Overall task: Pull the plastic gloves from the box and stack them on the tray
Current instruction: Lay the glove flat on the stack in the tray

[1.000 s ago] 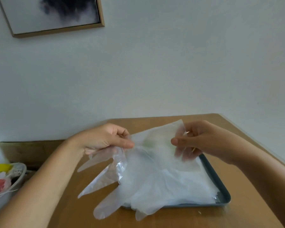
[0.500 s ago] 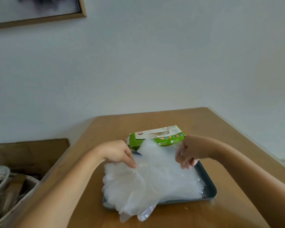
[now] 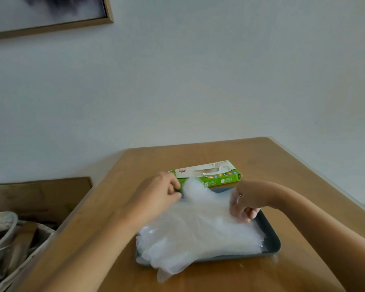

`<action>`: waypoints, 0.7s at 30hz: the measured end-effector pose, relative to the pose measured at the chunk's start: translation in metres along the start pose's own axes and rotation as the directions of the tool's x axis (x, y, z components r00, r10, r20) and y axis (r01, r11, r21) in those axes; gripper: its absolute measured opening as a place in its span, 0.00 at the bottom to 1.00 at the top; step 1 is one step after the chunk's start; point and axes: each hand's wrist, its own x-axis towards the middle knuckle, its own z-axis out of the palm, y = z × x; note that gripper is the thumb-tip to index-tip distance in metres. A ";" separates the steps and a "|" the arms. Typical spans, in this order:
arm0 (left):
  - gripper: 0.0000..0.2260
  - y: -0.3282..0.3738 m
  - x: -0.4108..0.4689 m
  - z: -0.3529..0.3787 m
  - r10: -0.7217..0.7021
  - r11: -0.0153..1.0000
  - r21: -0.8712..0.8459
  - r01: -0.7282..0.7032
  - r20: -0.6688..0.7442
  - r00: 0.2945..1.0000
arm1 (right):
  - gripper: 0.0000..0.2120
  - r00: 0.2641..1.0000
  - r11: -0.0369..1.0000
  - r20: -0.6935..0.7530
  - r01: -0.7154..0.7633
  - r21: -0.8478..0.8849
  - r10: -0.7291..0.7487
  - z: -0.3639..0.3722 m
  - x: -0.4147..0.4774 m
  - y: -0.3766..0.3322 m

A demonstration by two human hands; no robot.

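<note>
A pile of clear plastic gloves (image 3: 198,234) lies on a dark grey tray (image 3: 271,239) on the wooden table; some glove fingers hang over the tray's near left edge. Behind the tray sits the green and white glove box (image 3: 211,172), its slot facing up. My left hand (image 3: 158,192) pinches the top glove's cuff at the far left of the pile, next to the box. My right hand (image 3: 243,202) pinches the same glove's cuff at the far right, low over the tray.
The wooden table (image 3: 261,161) ends at a white wall behind and on the right. To the left, below the table edge, is a basket of clutter (image 3: 6,234) and a lower wooden surface (image 3: 40,194). A framed picture (image 3: 51,13) hangs upper left.
Both hands lowered the held glove from in front of the box down onto the pile on the tray. The box has come into sight behind them.
</note>
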 end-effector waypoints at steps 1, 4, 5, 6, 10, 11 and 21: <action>0.07 0.008 -0.006 0.005 0.073 0.997 -0.032 -0.071 0.067 0.995 | 0.07 1.000 1.000 0.002 -0.003 0.000 0.003 0.000 0.001 0.000; 0.16 0.022 -0.024 0.024 0.213 0.973 0.035 -0.229 0.250 0.945 | 0.05 1.000 1.000 0.006 -0.001 -0.006 0.001 -0.001 0.002 0.002; 0.19 0.023 -0.027 0.029 0.223 0.970 0.028 -0.243 0.305 0.926 | 0.05 1.000 1.000 0.008 0.004 -0.008 -0.004 0.000 0.001 0.002; 0.21 0.022 -0.030 0.034 0.242 0.967 -0.005 -0.256 0.347 0.906 | 0.04 1.000 1.000 0.008 0.011 -0.020 -0.011 0.000 0.001 0.002; 0.23 0.012 -0.034 0.049 0.282 0.958 -0.058 -0.282 0.391 0.876 | 0.14 0.990 0.986 -0.086 0.099 -0.137 -0.111 -0.005 0.001 0.004; 0.23 0.009 -0.034 0.052 0.294 0.954 -0.070 -0.291 0.396 0.870 | 0.16 0.980 0.983 -0.136 0.131 -0.126 -0.148 -0.006 0.002 0.004; 0.18 0.001 -0.034 0.061 0.346 0.934 -0.208 -0.291 0.318 0.882 | 0.11 0.941 0.929 0.135 0.331 -0.164 -0.311 -0.016 0.028 -0.028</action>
